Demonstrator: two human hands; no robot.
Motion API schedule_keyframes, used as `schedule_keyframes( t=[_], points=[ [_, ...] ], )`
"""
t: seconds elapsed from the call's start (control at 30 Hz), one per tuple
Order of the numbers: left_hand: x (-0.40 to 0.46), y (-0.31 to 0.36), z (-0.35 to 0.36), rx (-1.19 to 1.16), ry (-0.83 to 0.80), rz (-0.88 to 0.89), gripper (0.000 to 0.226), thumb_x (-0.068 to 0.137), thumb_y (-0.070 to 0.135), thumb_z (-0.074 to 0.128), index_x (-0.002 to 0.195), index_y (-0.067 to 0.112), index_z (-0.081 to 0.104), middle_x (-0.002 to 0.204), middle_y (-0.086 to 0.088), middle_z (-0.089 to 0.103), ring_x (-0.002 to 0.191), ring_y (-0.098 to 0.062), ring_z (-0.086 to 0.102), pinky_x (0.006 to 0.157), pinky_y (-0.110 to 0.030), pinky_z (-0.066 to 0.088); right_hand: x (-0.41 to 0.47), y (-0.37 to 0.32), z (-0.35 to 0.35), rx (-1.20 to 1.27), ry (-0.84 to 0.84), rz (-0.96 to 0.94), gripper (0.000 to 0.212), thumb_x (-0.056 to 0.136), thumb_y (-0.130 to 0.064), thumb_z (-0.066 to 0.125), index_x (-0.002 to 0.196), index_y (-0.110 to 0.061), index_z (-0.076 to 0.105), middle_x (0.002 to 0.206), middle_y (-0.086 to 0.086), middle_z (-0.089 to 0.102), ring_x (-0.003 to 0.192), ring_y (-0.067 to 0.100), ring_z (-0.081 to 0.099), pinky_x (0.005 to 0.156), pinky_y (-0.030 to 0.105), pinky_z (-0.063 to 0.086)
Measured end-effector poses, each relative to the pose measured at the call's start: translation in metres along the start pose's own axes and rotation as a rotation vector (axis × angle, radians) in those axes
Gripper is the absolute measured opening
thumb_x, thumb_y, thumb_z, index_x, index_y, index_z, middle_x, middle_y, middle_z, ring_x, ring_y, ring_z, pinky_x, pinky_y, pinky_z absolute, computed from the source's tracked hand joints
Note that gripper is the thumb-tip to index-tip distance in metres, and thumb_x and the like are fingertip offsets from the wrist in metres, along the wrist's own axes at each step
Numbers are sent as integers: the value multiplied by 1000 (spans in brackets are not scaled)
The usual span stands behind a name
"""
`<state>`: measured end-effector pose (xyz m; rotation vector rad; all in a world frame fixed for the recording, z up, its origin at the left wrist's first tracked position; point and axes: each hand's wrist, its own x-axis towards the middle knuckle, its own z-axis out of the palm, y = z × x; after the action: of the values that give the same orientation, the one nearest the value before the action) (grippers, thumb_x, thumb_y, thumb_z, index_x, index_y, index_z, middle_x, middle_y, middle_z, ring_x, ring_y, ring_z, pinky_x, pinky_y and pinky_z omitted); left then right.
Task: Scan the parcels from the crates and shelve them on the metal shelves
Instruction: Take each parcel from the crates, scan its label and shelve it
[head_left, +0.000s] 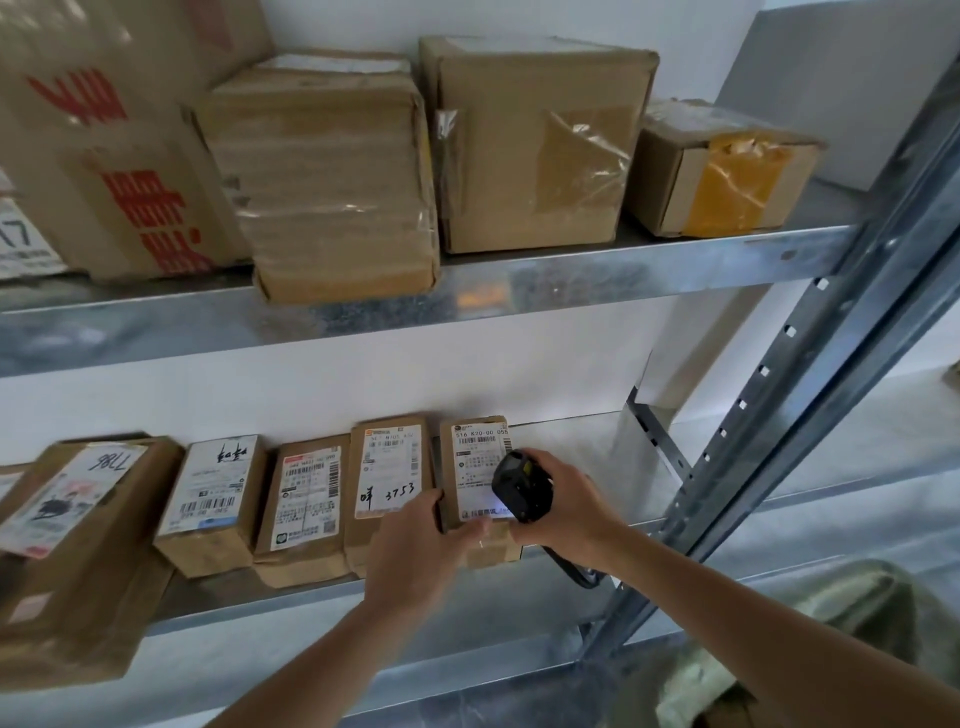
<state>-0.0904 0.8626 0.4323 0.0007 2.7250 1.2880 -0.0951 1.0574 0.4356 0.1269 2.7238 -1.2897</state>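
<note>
Right hand (563, 501) grips black handheld scanner (521, 486) over brown labelled parcel (478, 480), left hand (415, 545) pinching its 7 o'clock corner; galvanised metal shelves (571, 270) mostly filled, crates unseen.

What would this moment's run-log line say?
phase: scanning on shelf | right hand: grips black handheld scanner over rightmost parcel's label | left hand: holds that parcel's near edge | lower metal shelf: row of labelled parcels

I see my left hand (415, 551) holding the near left corner of a small labelled parcel (478, 483) lying at the right end of a row on the lower metal shelf (597, 447). My right hand (563, 501) grips a black barcode scanner (522, 486) over its label. Larger cartons (535, 145) sit on the upper shelf (623, 270).
</note>
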Motion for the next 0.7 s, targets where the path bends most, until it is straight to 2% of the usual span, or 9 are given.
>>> schedule_keyframes(
  t=[0.23,0.37,0.43,0.53,0.7],
  points=[
    [10,11,-2,86,-5,2,35,85,60,67,108,34,65,76,16,68,63,-9,69,67,-35,63,20,2,-2,-16,2,-23,90,61,-22,89,142,-35,51,120,-10,68,106,15,64,89,35,61],
    [14,13,-2,57,-11,-19,35,84,62,66,108,37,63,74,15,69,56,-7,68,59,-35,63,30,4,-5,-7,-13,-41,90,62,-23,90,143,-32,52,122,-9,68,109,15,64,92,33,58],
    [17,12,0,33,-12,-26,38,83,63,66,110,37,62,72,15,66,57,-8,66,60,-39,64,34,5,-6,-2,-14,-46,88,64,-20,89,142,-33,52,121,-9,68,107,14,63,90,28,56],
    [20,12,2,-10,-33,-37,39,84,61,67,115,39,59,73,14,65,59,-11,64,64,-45,64,37,4,-7,3,-12,-35,86,64,-19,89,141,-36,53,118,-11,67,106,14,62,90,29,56],
    [16,18,-3,-27,-47,-60,32,87,54,69,111,34,60,71,5,69,49,-15,68,48,-38,61,36,5,-8,-32,-19,-41,85,64,-19,89,140,-34,53,120,-9,68,105,15,63,88,28,57]
  ],
)
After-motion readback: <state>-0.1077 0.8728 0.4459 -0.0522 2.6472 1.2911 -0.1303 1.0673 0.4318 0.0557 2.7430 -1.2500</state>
